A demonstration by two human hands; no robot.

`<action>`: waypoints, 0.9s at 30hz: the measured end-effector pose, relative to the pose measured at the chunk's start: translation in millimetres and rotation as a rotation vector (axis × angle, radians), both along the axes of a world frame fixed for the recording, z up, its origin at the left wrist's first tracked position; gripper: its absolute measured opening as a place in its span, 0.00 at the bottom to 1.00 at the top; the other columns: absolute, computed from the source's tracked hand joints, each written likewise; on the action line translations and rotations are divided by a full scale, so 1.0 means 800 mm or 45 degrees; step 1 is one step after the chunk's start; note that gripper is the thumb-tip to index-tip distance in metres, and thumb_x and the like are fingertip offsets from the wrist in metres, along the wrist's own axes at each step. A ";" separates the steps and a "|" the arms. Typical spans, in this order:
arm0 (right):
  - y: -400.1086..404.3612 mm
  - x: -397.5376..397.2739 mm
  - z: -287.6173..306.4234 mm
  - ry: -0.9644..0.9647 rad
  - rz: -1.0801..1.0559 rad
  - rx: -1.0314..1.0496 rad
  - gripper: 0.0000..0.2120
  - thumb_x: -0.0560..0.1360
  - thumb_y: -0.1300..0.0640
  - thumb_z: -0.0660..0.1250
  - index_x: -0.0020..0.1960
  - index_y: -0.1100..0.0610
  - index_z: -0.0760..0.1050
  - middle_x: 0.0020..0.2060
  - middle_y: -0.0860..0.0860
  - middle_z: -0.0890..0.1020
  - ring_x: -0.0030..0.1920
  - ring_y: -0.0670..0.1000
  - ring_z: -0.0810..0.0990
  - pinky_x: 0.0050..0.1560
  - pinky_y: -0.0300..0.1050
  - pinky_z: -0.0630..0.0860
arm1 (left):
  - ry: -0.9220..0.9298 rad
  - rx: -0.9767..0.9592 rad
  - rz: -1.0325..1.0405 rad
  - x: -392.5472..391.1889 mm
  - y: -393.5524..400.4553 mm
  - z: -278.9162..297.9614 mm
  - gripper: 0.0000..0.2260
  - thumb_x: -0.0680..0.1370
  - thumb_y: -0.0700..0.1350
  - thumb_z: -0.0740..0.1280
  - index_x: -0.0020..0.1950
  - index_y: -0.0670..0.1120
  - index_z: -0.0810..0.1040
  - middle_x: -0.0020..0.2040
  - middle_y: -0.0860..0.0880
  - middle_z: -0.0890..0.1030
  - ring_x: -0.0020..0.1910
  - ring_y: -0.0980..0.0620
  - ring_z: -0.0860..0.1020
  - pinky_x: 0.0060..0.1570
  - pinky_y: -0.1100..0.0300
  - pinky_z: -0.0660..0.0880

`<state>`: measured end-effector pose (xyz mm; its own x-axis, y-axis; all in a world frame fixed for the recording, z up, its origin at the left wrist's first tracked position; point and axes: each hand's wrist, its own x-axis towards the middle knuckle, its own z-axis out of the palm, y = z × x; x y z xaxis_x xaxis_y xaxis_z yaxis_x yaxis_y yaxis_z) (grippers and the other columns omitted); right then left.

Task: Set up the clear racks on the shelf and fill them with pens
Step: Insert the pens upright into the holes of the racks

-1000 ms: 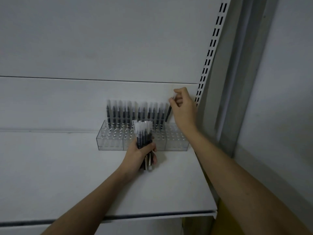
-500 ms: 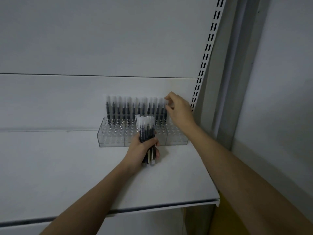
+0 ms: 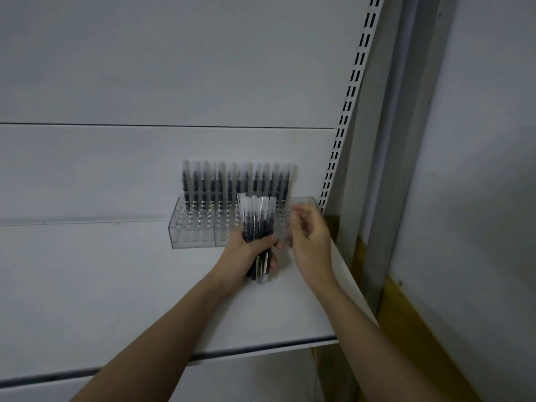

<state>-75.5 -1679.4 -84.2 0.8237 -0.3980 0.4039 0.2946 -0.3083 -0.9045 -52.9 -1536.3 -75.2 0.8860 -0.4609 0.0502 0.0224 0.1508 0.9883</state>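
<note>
Clear racks point(image 3: 200, 227) on the shelf point(image 3: 116, 285): two visible, side by side. Pens standing in the back row point(image 3: 236, 181): about thirteen. One bundle of pens point(image 3: 258, 224) in hand; count indeterminate. Hands: two.

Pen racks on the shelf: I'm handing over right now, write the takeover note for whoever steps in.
Left hand: grips a bundle of pens upright in front of the racks.
Right hand: beside the bundle, fingers loosely curled, blurred; seems to hold nothing.
Clear racks: side by side at the back of the shelf, against the wall.
Done: racks placed; the back row is filled with pens.
Left: front rows are empty; take pens from the bundle and fill them.
</note>
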 end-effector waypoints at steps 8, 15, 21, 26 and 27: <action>-0.006 -0.013 -0.002 0.186 0.244 0.242 0.08 0.79 0.52 0.67 0.55 0.52 0.80 0.45 0.50 0.84 0.46 0.50 0.83 0.45 0.43 0.78 | 0.057 0.027 -0.090 -0.005 0.000 0.002 0.06 0.77 0.41 0.70 0.43 0.39 0.80 0.33 0.35 0.78 0.26 0.45 0.76 0.23 0.59 0.73; -0.015 -0.011 -0.002 0.140 0.122 0.372 0.11 0.80 0.54 0.66 0.60 0.56 0.80 0.47 0.53 0.85 0.46 0.51 0.83 0.47 0.45 0.80 | 0.068 0.012 -0.085 -0.004 -0.005 0.000 0.06 0.79 0.39 0.67 0.53 0.37 0.78 0.44 0.39 0.83 0.27 0.45 0.78 0.26 0.58 0.75; -0.016 -0.013 0.002 0.106 0.171 0.476 0.13 0.80 0.61 0.65 0.64 0.55 0.77 0.48 0.51 0.86 0.46 0.50 0.84 0.44 0.43 0.80 | 0.056 0.031 -0.082 -0.006 -0.004 -0.001 0.03 0.79 0.37 0.67 0.52 0.40 0.79 0.46 0.40 0.84 0.26 0.47 0.78 0.27 0.57 0.75; -0.017 -0.010 0.018 0.046 0.179 0.522 0.14 0.78 0.64 0.67 0.62 0.51 0.78 0.50 0.52 0.86 0.52 0.54 0.84 0.51 0.49 0.82 | 0.042 -0.013 -0.009 -0.008 -0.005 0.002 0.03 0.79 0.38 0.68 0.51 0.39 0.78 0.47 0.39 0.84 0.26 0.45 0.78 0.27 0.57 0.75; -0.021 -0.007 0.027 0.010 0.159 0.528 0.14 0.78 0.64 0.67 0.59 0.49 0.78 0.49 0.50 0.86 0.51 0.52 0.85 0.52 0.47 0.82 | 0.052 -0.041 0.010 -0.007 -0.005 0.002 0.03 0.78 0.38 0.68 0.51 0.39 0.77 0.47 0.39 0.84 0.26 0.45 0.78 0.27 0.56 0.75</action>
